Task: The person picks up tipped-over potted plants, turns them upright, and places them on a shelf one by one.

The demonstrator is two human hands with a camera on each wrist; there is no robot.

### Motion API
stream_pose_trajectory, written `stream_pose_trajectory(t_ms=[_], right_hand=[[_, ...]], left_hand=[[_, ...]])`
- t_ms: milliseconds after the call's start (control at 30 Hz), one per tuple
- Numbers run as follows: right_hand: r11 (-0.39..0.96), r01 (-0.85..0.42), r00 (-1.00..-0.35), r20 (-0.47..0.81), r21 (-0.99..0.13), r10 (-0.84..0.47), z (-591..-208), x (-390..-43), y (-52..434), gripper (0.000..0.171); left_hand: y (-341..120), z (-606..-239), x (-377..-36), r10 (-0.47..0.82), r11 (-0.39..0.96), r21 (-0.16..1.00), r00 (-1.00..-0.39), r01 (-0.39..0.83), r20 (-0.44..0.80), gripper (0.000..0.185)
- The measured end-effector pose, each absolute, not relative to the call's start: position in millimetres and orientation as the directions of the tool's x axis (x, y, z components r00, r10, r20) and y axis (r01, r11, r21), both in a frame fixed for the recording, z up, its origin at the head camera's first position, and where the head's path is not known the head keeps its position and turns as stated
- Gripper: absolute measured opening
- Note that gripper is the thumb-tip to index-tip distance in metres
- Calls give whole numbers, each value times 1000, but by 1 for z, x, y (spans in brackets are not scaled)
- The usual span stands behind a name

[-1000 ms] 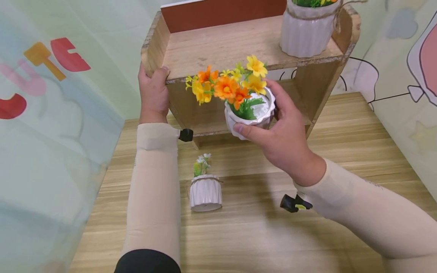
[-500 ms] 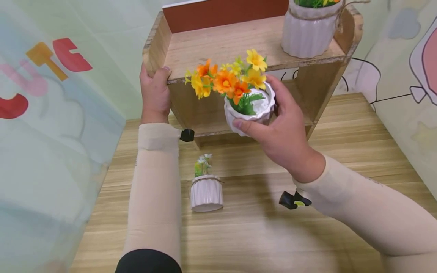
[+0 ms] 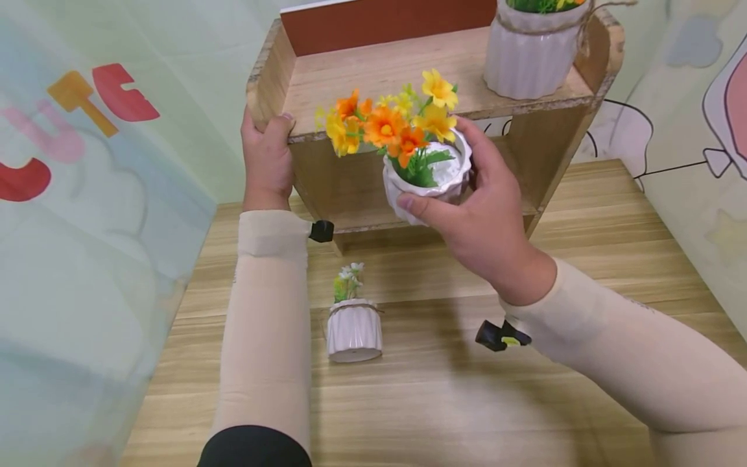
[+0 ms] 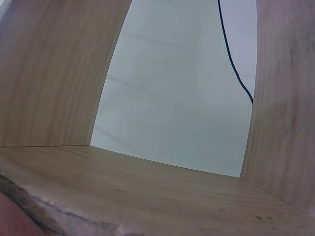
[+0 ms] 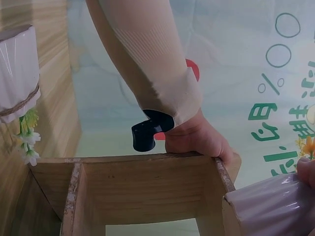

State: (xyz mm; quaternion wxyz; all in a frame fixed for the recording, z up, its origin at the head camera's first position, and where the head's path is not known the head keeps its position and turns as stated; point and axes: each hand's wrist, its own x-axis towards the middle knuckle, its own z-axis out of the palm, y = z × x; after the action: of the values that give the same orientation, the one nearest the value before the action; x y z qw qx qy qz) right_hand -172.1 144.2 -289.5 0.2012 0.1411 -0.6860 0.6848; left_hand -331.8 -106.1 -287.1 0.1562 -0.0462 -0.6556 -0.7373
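Observation:
My right hand [image 3: 473, 214] grips a white ribbed pot [image 3: 428, 188] of orange and yellow flowers [image 3: 388, 123], held in the air in front of a wooden shelf unit [image 3: 385, 71], at the level of its upper board's front edge. The pot's side shows at the lower right of the right wrist view [image 5: 275, 206]. My left hand [image 3: 267, 159] grips the shelf's upper left corner, thumb on top; the right wrist view shows it [image 5: 199, 140] on that corner. The left wrist view shows only the shelf's inner boards [image 4: 147, 191].
A second white ribbed pot [image 3: 531, 48] with twine stands on the shelf's top board at the right. A small white pot [image 3: 354, 327] with pale flowers stands on the wooden table [image 3: 443, 389] between my arms. Patterned walls close in left and right.
My right hand has carried the flower pot slightly upward and toward the shelf. The left hand keeps its hold on the shelf corner.

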Motion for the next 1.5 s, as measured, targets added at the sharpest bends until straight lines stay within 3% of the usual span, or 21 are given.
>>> stream_pose_trajectory(t_ms=[1500], right_hand=[[-4,-462,-877,456,-887,149,-265,-184,148,82]], left_hand=[[-105,-285,-330,-172,-80,960,-953,267,251,66]])
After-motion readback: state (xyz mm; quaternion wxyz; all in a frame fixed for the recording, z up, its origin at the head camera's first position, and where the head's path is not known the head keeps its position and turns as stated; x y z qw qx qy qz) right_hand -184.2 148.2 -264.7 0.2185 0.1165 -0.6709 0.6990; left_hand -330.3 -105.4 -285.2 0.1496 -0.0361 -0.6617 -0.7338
